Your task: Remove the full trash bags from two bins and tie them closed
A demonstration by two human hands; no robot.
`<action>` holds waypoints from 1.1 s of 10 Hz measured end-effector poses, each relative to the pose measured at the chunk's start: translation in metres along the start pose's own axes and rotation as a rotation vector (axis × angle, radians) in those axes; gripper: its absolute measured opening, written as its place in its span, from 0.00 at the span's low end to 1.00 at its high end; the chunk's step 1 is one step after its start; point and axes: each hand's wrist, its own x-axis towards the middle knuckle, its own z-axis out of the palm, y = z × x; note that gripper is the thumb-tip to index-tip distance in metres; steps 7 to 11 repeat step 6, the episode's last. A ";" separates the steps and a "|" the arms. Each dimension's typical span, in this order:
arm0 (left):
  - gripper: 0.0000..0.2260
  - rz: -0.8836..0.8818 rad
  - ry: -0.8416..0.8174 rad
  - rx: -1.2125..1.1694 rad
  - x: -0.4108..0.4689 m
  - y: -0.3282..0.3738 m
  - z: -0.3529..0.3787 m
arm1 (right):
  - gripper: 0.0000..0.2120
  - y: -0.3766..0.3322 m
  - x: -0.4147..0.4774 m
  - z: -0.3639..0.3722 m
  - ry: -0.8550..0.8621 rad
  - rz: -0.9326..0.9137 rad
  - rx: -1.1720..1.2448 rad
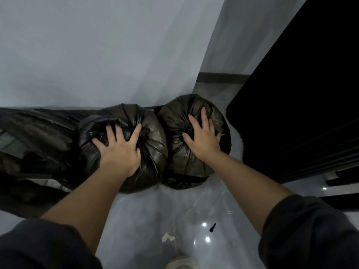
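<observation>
— What have your hands got?
— Your left hand (118,148) lies spread flat on the left trash bag (151,152), your right hand (204,136) likewise on the right trash bag (180,158); neither grips. Both bags stand touching on the floor (147,220) against the wall (97,55).

wall (77,55) behind bags (151,144); floor (145,220) clear

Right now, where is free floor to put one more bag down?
The glossy floor in front of both bags, between the forearms, is mostly bare, with only small scraps. It is crowded left of the left bag, where loose black plastic lies; a dark panel borders the right bag.
</observation>
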 end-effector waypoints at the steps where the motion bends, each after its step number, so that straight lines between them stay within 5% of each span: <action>1: 0.29 0.029 -0.058 -0.076 0.002 -0.006 -0.011 | 0.32 -0.003 -0.001 -0.005 0.007 -0.005 -0.006; 4: 0.29 0.040 0.128 -0.007 -0.029 -0.009 -0.021 | 0.35 -0.026 -0.032 -0.013 0.108 -0.007 0.031; 5: 0.26 -0.007 0.286 -0.022 -0.039 -0.011 -0.035 | 0.32 -0.056 -0.055 -0.034 0.213 -0.158 0.328; 6: 0.25 -0.020 0.309 0.014 -0.044 -0.010 -0.038 | 0.26 -0.083 -0.090 -0.074 0.203 -0.281 0.929; 11: 0.25 -0.020 0.309 0.014 -0.044 -0.010 -0.038 | 0.26 -0.083 -0.090 -0.074 0.203 -0.281 0.929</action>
